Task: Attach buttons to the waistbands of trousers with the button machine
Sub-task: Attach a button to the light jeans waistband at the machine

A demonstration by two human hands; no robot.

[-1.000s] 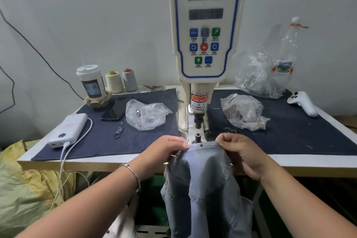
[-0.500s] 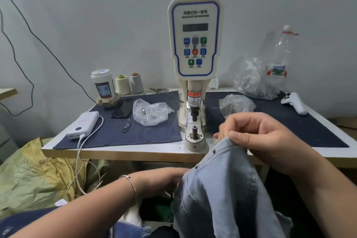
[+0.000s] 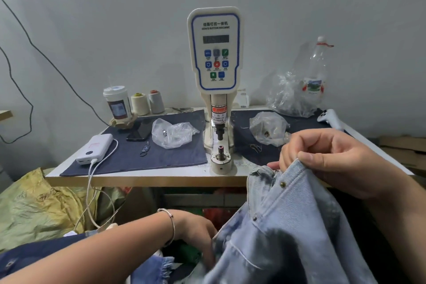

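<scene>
My right hand (image 3: 332,163) pinches the waistband of the pale denim trousers (image 3: 288,226), near and right of the button machine (image 3: 216,90). My left hand (image 3: 196,233) reaches low beside the denim; I cannot tell how its fingers lie.

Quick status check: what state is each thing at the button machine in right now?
button machine: upright, die bare, nothing under the punch
trousers: off the table, held up in front of it
right hand: pinches the waistband edge
left hand: low at the denim, grip hidden
plastic bottle: upright
power bank: cable plugged in
</scene>
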